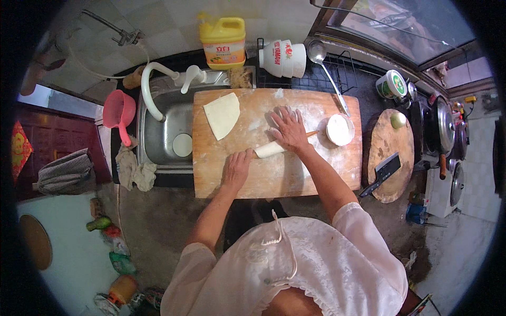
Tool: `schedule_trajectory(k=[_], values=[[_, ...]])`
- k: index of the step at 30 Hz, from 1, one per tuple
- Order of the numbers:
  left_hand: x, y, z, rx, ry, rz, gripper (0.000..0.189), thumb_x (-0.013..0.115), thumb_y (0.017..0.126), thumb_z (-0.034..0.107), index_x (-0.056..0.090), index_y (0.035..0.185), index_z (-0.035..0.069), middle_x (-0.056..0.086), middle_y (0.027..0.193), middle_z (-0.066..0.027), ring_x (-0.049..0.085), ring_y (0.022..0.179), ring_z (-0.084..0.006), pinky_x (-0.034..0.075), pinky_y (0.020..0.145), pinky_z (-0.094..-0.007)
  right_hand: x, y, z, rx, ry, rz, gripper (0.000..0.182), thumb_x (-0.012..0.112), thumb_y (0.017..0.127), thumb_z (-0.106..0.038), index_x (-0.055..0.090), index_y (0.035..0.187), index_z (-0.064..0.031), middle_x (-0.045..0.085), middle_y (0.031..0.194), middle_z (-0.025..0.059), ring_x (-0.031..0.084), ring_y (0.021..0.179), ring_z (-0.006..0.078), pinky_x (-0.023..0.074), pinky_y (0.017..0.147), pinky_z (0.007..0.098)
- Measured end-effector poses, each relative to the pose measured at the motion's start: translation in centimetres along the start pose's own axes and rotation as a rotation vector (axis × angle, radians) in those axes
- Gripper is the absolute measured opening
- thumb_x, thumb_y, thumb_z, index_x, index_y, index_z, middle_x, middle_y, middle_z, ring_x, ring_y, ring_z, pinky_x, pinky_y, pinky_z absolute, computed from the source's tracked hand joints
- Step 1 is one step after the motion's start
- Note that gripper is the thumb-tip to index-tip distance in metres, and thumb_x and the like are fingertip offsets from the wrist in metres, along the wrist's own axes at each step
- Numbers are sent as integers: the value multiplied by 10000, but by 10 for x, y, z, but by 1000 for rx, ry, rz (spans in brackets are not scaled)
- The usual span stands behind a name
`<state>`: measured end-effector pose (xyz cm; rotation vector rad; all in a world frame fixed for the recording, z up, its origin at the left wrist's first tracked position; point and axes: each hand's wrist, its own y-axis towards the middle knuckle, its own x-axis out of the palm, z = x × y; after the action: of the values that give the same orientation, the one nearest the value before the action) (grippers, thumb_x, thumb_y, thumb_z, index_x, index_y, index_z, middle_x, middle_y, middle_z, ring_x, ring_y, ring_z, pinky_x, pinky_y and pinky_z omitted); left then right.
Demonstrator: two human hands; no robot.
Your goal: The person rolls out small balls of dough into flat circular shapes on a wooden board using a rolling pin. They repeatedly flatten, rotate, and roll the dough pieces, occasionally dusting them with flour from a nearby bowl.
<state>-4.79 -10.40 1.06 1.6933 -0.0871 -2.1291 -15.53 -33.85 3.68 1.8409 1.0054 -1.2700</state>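
Note:
A sheet of dough is wrapped around a thin wooden rolling pin, lying slantwise across a floured wooden board. My left hand grips the pin's left end. Fingers spread, my right hand lies palm down over the right part of the roll, its fingertips pointing to the far side of the board. A folded, fan-shaped piece of dough rests at the board's far left. Right of my right hand stands a small bowl of white flour.
Left of the board is a steel sink with a white faucet. A metal ladle leans onto the far right of the board. Farther right, a cleaver and an onion lie on a round chopping board.

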Motion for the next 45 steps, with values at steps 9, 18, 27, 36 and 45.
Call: schedule_trajectory(k=[9, 18, 27, 36, 45], values=[[2, -75, 30, 41, -166, -166, 408, 558, 877, 77, 590, 1280, 20, 576, 974, -120, 561, 938, -296, 452, 835, -426, 23, -144, -46, -281, 43, -227, 581, 564, 930, -437, 479, 1423, -142, 432, 1513, 156, 349, 1444, 353, 232, 1152, 600], [1, -10, -28, -33, -34, -135, 510, 567, 850, 51, 529, 1358, 28, 584, 1009, -96, 550, 955, -289, 444, 873, -406, 45, 13, -48, -142, 3, 26, 574, 560, 919, -441, 505, 1404, -138, 471, 1486, 149, 426, 1388, 342, 262, 1150, 576], [-21, -66, -18, 187, -129, -145, 507, 581, 834, 45, 551, 1340, 31, 549, 929, -97, 556, 914, -287, 461, 832, -404, 7, -138, -7, -48, 170, -185, 597, 537, 927, -362, 437, 1479, -160, 408, 1531, 161, 319, 1458, 380, 171, 1197, 593], [-10, 30, -60, 76, -85, -57, 457, 570, 821, -6, 574, 1274, 47, 556, 954, -113, 556, 944, -302, 465, 844, -415, 29, 18, 27, 18, 29, 71, 538, 530, 952, -363, 482, 1428, -116, 453, 1499, 143, 401, 1401, 346, 261, 1177, 527], [-16, -66, 3, 99, -40, -246, 450, 540, 861, 98, 562, 1306, 32, 558, 976, -89, 547, 916, -260, 437, 812, -403, 20, -104, -70, -225, 36, -221, 588, 557, 946, -477, 460, 1446, -183, 439, 1507, 150, 359, 1437, 355, 210, 1142, 624]])
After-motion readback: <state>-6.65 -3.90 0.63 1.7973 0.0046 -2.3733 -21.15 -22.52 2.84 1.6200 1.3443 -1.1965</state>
